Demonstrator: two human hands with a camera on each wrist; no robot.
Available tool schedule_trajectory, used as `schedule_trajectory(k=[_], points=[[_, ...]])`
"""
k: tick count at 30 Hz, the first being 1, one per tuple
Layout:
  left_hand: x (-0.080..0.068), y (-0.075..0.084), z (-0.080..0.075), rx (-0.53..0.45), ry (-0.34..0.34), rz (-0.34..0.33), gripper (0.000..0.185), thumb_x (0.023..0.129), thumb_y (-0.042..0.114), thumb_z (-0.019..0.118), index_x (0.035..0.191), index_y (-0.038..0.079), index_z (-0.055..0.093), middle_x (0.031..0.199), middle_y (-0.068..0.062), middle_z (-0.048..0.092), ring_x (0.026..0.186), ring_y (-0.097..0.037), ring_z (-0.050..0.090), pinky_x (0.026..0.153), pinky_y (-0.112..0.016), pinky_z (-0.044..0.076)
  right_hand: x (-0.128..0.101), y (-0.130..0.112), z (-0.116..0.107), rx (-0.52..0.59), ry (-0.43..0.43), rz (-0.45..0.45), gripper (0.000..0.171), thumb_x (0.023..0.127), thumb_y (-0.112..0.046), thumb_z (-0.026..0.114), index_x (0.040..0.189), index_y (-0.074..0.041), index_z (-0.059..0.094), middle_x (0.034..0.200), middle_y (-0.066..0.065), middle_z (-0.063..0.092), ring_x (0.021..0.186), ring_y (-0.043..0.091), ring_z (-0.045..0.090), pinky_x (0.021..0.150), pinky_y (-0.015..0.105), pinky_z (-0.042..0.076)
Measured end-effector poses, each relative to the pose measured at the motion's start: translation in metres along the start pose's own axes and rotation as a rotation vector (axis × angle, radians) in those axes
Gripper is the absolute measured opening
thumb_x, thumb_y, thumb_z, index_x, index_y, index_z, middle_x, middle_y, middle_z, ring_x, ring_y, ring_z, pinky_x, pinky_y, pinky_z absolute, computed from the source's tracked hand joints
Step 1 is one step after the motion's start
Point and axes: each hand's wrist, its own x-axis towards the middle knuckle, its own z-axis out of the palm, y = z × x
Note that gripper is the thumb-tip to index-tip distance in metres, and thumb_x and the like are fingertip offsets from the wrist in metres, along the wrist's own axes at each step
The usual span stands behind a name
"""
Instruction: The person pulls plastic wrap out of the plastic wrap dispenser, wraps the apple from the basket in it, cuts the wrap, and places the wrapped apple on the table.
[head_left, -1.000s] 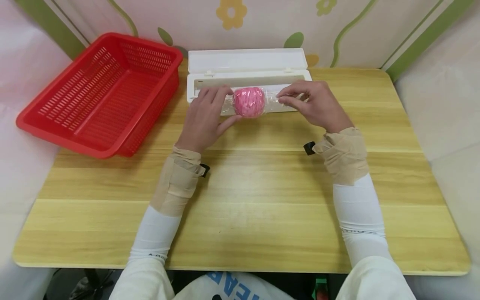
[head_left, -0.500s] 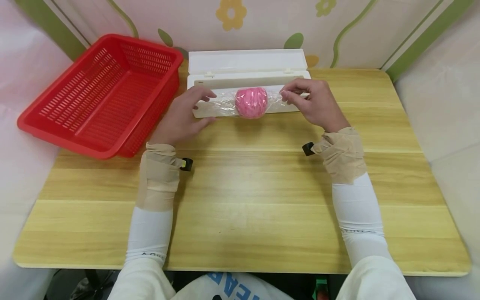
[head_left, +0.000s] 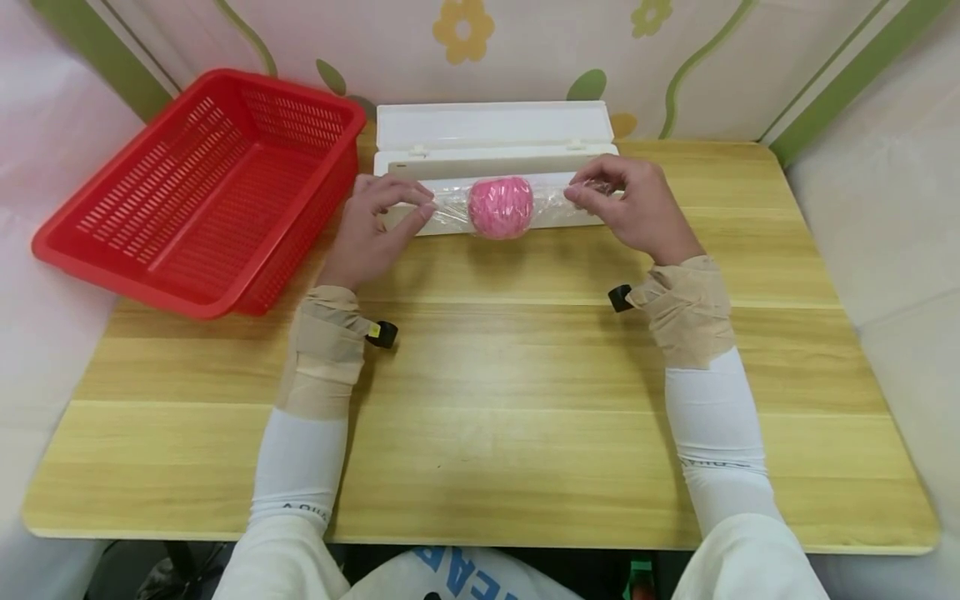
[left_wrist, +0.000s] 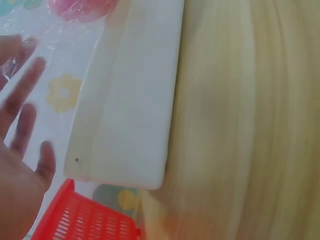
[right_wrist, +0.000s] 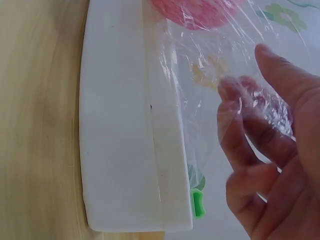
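A round pink thing [head_left: 501,207] is wrapped in clear plastic wrap [head_left: 551,200] in the head view; its exact kind I cannot tell. It hangs in front of a long white plastic-wrap dispenser [head_left: 495,160], whose lid stands raised at the back. My left hand [head_left: 371,225] pinches the wrap's left end between thumb and fingertips, its other fingers spread in the left wrist view. At the right end, my right hand [head_left: 633,204] holds gathered wrap; curled fingers [right_wrist: 232,127] and creased film show in the right wrist view.
A red slotted basket [head_left: 202,200] stands on the table's left side, close to my left hand. The wooden table [head_left: 480,400] stretches in front of the dispenser. Behind it rises a wall covering [head_left: 525,50] printed with flowers.
My left hand has let go beside the pink thing, moved left, and brought its thumb and fingertips together on the wrap's left end. The right hand stays at the right end.
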Motion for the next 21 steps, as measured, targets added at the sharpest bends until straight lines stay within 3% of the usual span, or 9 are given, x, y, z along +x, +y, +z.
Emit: schedule_trajectory(k=[3, 5, 10, 14, 18, 21], points=[[0.000, 0.000, 0.002, -0.024, 0.048, -0.051, 0.021, 0.102, 0.029, 0.070, 0.106, 0.012, 0.081, 0.117, 0.000, 0.072, 0.111, -0.009, 0.043, 0.087, -0.036, 0.034, -0.001, 0.001, -0.006, 0.067, -0.037, 0.032, 0.020, 0.095, -0.027, 0.081, 0.108, -0.012, 0.077, 0.093, -0.008, 0.074, 0.084, 0.012, 0.067, 0.065, 0.020, 0.052], [0.000, 0.000, 0.002, -0.032, 0.062, -0.061, 0.021, 0.102, 0.029, 0.070, 0.106, 0.011, 0.081, 0.110, 0.001, 0.070, 0.097, -0.014, 0.045, 0.081, -0.034, 0.034, -0.003, 0.004, -0.010, 0.115, -0.055, 0.044, 0.021, 0.094, -0.024, 0.083, 0.108, -0.010, 0.078, 0.093, -0.007, 0.074, 0.082, 0.013, 0.067, 0.064, 0.020, 0.054], [-0.001, 0.001, -0.004, -0.055, 0.040, -0.074, 0.019, 0.102, 0.026, 0.071, 0.109, 0.012, 0.082, 0.107, 0.005, 0.065, 0.073, -0.017, 0.044, 0.065, -0.028, 0.035, -0.006, 0.013, -0.020, 0.247, -0.070, 0.034, 0.020, 0.093, -0.015, 0.082, 0.107, -0.002, 0.078, 0.096, -0.002, 0.075, 0.079, 0.015, 0.066, 0.066, 0.020, 0.055], [-0.002, -0.001, -0.010, -0.127, -0.049, -0.086, 0.021, 0.103, 0.021, 0.070, 0.116, 0.008, 0.079, 0.118, 0.001, 0.070, 0.079, -0.013, 0.058, 0.062, -0.023, 0.045, -0.006, 0.018, -0.022, 0.358, -0.081, 0.021, 0.014, 0.097, -0.010, 0.077, 0.105, 0.002, 0.077, 0.103, 0.001, 0.076, 0.084, 0.016, 0.069, 0.076, 0.020, 0.059], [-0.002, -0.004, -0.015, -0.203, -0.148, -0.110, 0.024, 0.105, 0.017, 0.066, 0.125, 0.006, 0.075, 0.122, -0.004, 0.073, 0.080, -0.019, 0.070, 0.056, -0.025, 0.050, -0.005, 0.019, -0.020, 0.380, -0.085, -0.003, 0.020, 0.102, -0.014, 0.070, 0.106, 0.006, 0.072, 0.111, 0.001, 0.076, 0.100, 0.021, 0.069, 0.084, 0.022, 0.060], [-0.003, -0.005, -0.015, -0.246, -0.184, -0.104, 0.026, 0.106, 0.015, 0.064, 0.128, 0.005, 0.074, 0.122, -0.008, 0.074, 0.093, -0.021, 0.074, 0.065, -0.029, 0.059, -0.003, 0.018, -0.015, 0.365, -0.061, -0.027, 0.023, 0.106, -0.018, 0.065, 0.106, 0.005, 0.068, 0.111, -0.001, 0.077, 0.106, 0.024, 0.069, 0.086, 0.024, 0.058]])
